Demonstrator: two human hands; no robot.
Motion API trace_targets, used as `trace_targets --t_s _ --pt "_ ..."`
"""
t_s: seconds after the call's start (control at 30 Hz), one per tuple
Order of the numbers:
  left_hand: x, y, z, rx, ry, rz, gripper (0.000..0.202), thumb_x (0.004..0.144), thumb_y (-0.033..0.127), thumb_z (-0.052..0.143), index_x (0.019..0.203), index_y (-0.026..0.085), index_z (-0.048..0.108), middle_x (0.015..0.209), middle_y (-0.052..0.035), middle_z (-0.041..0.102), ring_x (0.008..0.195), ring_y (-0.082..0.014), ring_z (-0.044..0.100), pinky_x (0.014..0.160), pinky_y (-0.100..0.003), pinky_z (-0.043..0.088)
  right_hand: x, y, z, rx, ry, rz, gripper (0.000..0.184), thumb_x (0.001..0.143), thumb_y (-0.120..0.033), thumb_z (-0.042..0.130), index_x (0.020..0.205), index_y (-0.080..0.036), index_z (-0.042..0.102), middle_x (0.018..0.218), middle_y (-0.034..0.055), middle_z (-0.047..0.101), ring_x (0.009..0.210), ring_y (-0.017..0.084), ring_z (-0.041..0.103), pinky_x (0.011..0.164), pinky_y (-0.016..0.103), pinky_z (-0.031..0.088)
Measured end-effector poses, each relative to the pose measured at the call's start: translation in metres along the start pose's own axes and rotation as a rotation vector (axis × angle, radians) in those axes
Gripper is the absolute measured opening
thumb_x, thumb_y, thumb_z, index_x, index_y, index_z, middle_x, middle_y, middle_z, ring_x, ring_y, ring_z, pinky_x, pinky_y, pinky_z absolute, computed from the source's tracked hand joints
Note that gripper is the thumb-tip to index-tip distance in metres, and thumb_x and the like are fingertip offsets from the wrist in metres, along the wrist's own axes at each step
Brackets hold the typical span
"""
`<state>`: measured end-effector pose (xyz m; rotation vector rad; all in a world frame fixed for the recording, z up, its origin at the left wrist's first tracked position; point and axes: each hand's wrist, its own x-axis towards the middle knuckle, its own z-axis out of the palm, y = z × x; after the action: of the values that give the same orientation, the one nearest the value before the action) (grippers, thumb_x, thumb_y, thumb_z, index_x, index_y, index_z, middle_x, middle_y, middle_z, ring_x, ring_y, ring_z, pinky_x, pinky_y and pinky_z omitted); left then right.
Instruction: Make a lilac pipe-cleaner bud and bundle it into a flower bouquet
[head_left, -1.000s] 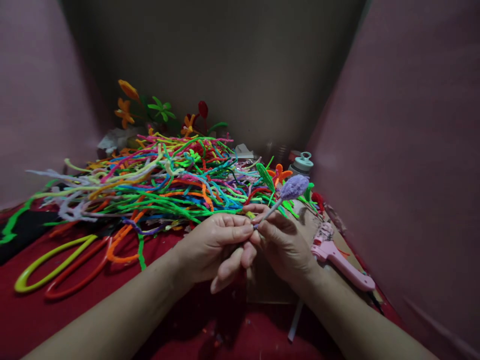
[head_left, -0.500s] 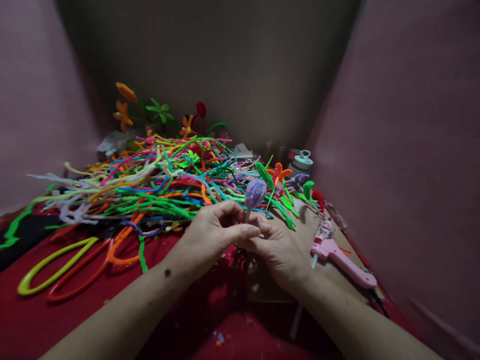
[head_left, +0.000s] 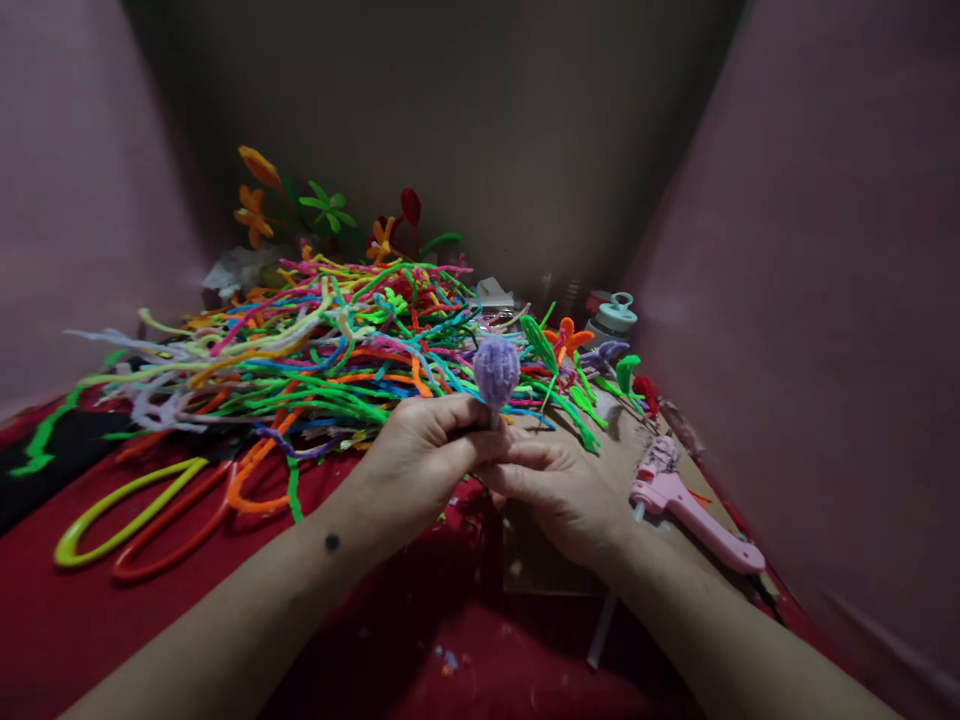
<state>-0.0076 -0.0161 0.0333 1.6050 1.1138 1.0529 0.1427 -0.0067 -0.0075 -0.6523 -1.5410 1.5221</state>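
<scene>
A purple pipe-cleaner flower bud (head_left: 496, 371) stands upright above my fingers, on a thin pale stem. My left hand (head_left: 426, 446) pinches the stem just below the bud between thumb and forefinger. Right beside it, my right hand (head_left: 559, 490) is closed on the lower part of the stem, its fingertips touching those of my left hand. The stem's lower end is hidden by the hands. Behind the bud lies a large heap of coloured pipe cleaners (head_left: 300, 360).
Scissors with yellow and red handles (head_left: 142, 520) lie at the left on the red cloth (head_left: 360, 640). A pink glue gun (head_left: 697, 515) rests on cardboard (head_left: 551, 565) at the right. Finished pipe-cleaner flowers (head_left: 566, 340) and a bottle with a pale lid (head_left: 616, 314) are behind it.
The bud has shifted slightly left and turned more upright as my fingers moved on the stem. The whole view has shifted a little.
</scene>
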Motion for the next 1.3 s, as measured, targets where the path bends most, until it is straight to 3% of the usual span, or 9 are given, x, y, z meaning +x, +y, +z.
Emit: trace_targets --t_s 0.2,0.33,0.5,0.67,0.73,0.83,0.93,1.1,1.3 --pt "-0.001 0.002 -0.004 -0.247 -0.123 -0.11 0.01 0.068 0.015 0.062 0.074 0.016 0.07 0.064 0.0004 0.064 0.066 -0.0137 0.058 0.063 -0.023 0.046 -0.003 0.001 0.001 -0.005 -0.066 0.048 0.012 0.076 -0.026 0.063 0.079 -0.02 0.072 0.074 0.0003 0.057 0.067 0.012 0.049 0.061 0.024 0.039" --pt "0.0 -0.004 -0.008 -0.397 -0.178 -0.17 0.021 0.07 0.015 0.062 0.089 0.015 0.07 0.063 -0.0013 0.062 0.058 -0.0123 0.057 0.058 -0.023 0.046 -0.004 0.004 -0.001 0.032 -0.133 0.112 0.014 0.077 -0.026 0.061 0.07 -0.018 0.071 0.066 0.0008 0.055 0.063 0.013 0.048 0.058 0.024 0.039" --pt "0.002 -0.01 -0.009 -0.581 -0.297 -0.265 0.033 0.068 0.014 0.063 0.101 0.013 0.066 0.064 -0.0025 0.061 0.043 -0.0058 0.046 0.043 -0.018 0.036 -0.006 0.003 -0.004 0.126 -0.265 0.153 0.019 0.074 -0.029 0.065 0.087 -0.018 0.071 0.077 0.0027 0.064 0.062 0.012 0.054 0.058 0.024 0.044" --pt "-0.001 -0.01 -0.005 -0.704 -0.368 -0.296 0.033 0.066 0.01 0.063 0.099 0.012 0.065 0.051 0.0044 0.046 0.037 -0.0007 0.023 0.035 -0.015 0.018 -0.011 0.008 -0.002 0.36 -0.335 0.21 0.008 0.073 -0.027 0.065 0.07 -0.019 0.066 0.08 0.0028 0.07 0.069 0.017 0.063 0.059 0.029 0.047" --pt "-0.001 -0.009 -0.004 -0.75 -0.364 -0.291 0.034 0.067 0.01 0.063 0.1 0.014 0.064 0.052 0.0057 0.043 0.038 -0.0009 0.023 0.036 -0.015 0.023 -0.011 0.01 -0.002 0.353 -0.297 0.196 0.008 0.073 -0.027 0.065 0.072 -0.019 0.067 0.078 0.0023 0.07 0.069 0.017 0.063 0.059 0.028 0.046" --pt "0.0 -0.009 -0.006 -0.762 -0.294 -0.289 0.034 0.071 0.018 0.063 0.104 0.02 0.059 0.057 0.0048 0.049 0.04 -0.0035 0.036 0.042 -0.018 0.036 -0.008 0.01 -0.002 0.216 -0.193 0.148 0.011 0.073 -0.025 0.065 0.079 -0.018 0.07 0.072 0.0017 0.067 0.064 0.014 0.059 0.056 0.024 0.042" --pt "0.002 -0.01 -0.006 -0.621 -0.194 -0.302 0.026 0.068 0.023 0.068 0.092 0.02 0.058 0.059 0.005 0.051 0.042 -0.0054 0.044 0.043 -0.019 0.039 -0.005 0.007 -0.002 0.128 -0.121 0.151 0.014 0.077 -0.024 0.06 0.073 -0.017 0.071 0.069 0.0018 0.064 0.06 0.012 0.054 0.054 0.023 0.04" --pt "0.004 -0.009 -0.004 -0.338 -0.155 -0.278 0.016 0.065 0.021 0.069 0.062 0.013 0.056 0.046 0.006 0.045 0.039 -0.0042 0.041 0.04 -0.016 0.033 -0.003 0.006 -0.002 0.049 -0.124 0.159 0.016 0.078 -0.025 0.059 0.083 -0.017 0.072 0.068 0.0022 0.062 0.062 0.012 0.052 0.054 0.023 0.037" --pt "0.003 -0.01 -0.008 -0.547 -0.298 -0.308 0.011 0.074 0.02 0.062 0.067 0.012 0.059 0.038 0.0077 0.039 0.033 -0.0042 0.038 0.039 -0.017 0.033 -0.005 0.014 -0.005 0.269 -0.28 0.243 0.039 0.082 -0.046 0.051 0.092 -0.013 0.07 0.074 0.0068 0.065 0.059 0.011 0.053 0.048 0.02 0.035"
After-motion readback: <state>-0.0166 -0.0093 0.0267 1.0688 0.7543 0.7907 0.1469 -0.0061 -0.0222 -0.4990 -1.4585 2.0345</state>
